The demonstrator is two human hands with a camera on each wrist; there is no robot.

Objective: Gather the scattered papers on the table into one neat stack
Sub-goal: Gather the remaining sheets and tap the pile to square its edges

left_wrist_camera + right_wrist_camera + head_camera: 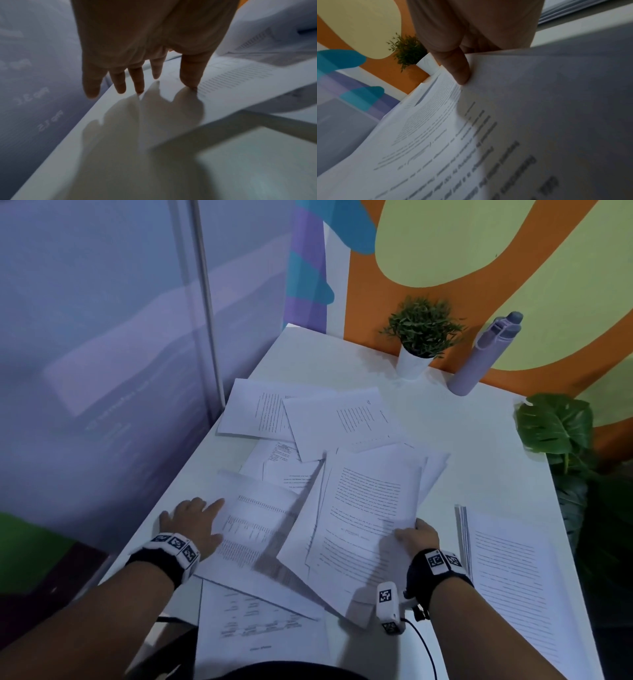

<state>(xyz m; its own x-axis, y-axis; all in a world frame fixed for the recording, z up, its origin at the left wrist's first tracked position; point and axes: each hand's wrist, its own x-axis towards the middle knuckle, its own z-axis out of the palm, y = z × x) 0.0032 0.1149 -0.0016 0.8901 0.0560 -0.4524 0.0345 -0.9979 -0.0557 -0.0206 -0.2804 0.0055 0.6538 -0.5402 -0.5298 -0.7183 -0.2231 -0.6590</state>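
Observation:
Printed white papers lie scattered over the white table (479, 419). My right hand (416, 534) pinches a bundle of sheets (366, 508) lifted off the table, thumb (458, 67) on the top page (488, 135), the other fingers hidden beneath. My left hand (191, 522) lies flat with straight fingers (135, 79) near the table's left edge, its thumb (192, 73) pressing on a sheet with a printed table (257, 529) (223, 86). More sheets (308, 412) lie overlapped at the far left, and one (263, 628) sits near the front edge.
A squared pile of papers (513, 577) rests at the right of the table. A small potted plant (421, 337) (409, 52) and a lilac bottle (483, 354) stand at the back by the painted wall. A large-leafed plant (555, 426) stands off the right edge. A glass partition (102, 371) borders the left.

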